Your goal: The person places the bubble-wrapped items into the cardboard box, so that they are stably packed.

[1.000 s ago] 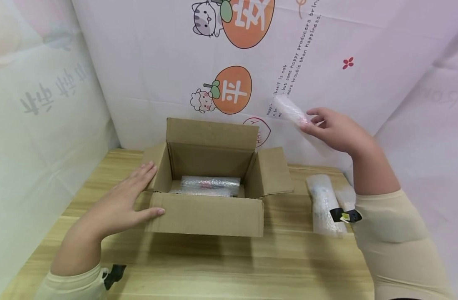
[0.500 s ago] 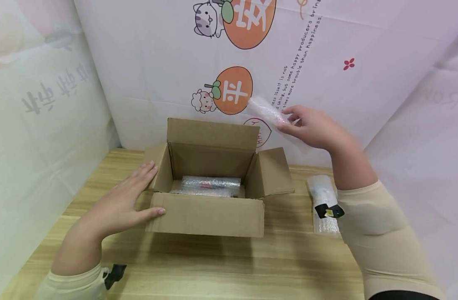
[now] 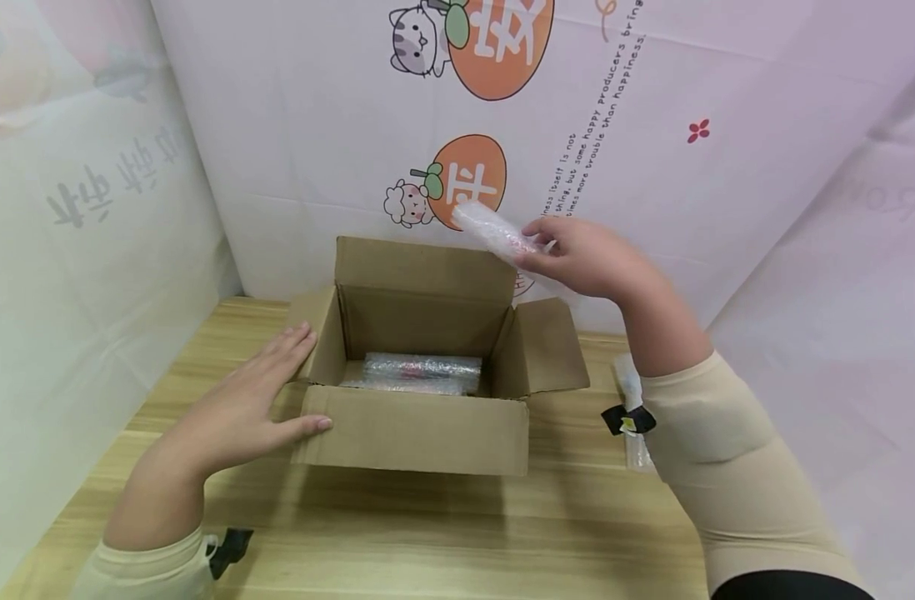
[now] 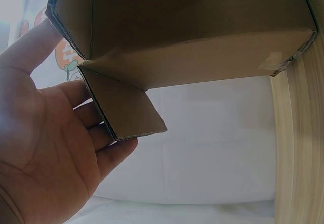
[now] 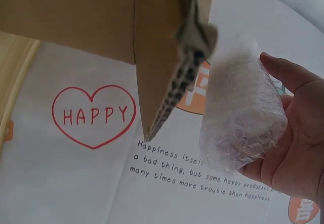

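The right hand [image 3: 585, 257] grips a wrapped roll [image 3: 495, 229] near one end, thumb on one side and fingers on the other. The roll is up in the air, on a slant, near the back right corner of the box [image 3: 425, 325]. It looks close to a flap edge, but I cannot tell if they touch. The left hand [image 3: 228, 421] has straight fingers at the left flap [image 3: 312, 304], with its thumb by the front flap [image 3: 416, 429].

The step in hand looks like bringing the roll to the box. A firm but soft grip should do, because the wrap may squash. It would help to lift the roll clear of the back flap [image 3: 425, 268], then turn it to lie the same way as the inner rolls [image 3: 422, 367]. Lowering it slowly seems better than dropping it. The left hand should steady the box so it can't slide.
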Motion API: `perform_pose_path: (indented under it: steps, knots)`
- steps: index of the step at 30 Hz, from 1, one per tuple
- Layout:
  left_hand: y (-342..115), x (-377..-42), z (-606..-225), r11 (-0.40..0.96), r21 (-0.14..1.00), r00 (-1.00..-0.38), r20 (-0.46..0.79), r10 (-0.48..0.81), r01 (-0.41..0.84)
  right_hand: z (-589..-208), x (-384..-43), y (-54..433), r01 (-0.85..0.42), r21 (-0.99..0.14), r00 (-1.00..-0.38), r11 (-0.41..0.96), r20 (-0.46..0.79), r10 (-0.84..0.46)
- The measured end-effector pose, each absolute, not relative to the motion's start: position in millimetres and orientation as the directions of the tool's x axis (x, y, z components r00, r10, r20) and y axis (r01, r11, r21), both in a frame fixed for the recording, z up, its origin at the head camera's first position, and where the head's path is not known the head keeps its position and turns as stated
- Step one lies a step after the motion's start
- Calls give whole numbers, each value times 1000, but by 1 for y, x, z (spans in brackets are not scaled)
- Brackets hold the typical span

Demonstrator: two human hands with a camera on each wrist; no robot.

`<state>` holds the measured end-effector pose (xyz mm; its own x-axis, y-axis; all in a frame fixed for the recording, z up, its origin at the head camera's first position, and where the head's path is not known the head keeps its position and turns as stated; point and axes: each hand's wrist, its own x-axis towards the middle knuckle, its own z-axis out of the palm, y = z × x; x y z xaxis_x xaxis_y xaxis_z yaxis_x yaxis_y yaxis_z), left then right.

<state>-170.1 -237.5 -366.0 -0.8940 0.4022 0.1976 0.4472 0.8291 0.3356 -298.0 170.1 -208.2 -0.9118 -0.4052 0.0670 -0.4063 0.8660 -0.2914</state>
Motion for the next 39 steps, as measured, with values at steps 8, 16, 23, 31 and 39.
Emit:
perform_pose_path:
  steps: [8, 16, 23, 31, 39]
  knots:
    - [-238, -170, -366, 831, 331, -894, 198, 402, 447, -206, -296, 148, -453, -246, -890, 857, 66, -451]
    - [-238, -169, -365, 831, 330, -894, 200, 402, 448, -204, -296, 125, -487, -202, -871, 849, 39, -490]
    - [-239, -170, -365, 832, 322, -891, 206, 404, 451, -206, -300, 106, -507, -199, -855, 839, -11, -519]
    - [-240, -171, -366, 831, 325, -891, 203, 406, 452, -210, -303, 93, -543, -185, -832, 819, -14, -555]
    - [-240, -171, -365, 832, 334, -895, 205, 395, 443, -212, -304, 83, -590, -204, -792, 781, -43, -610]
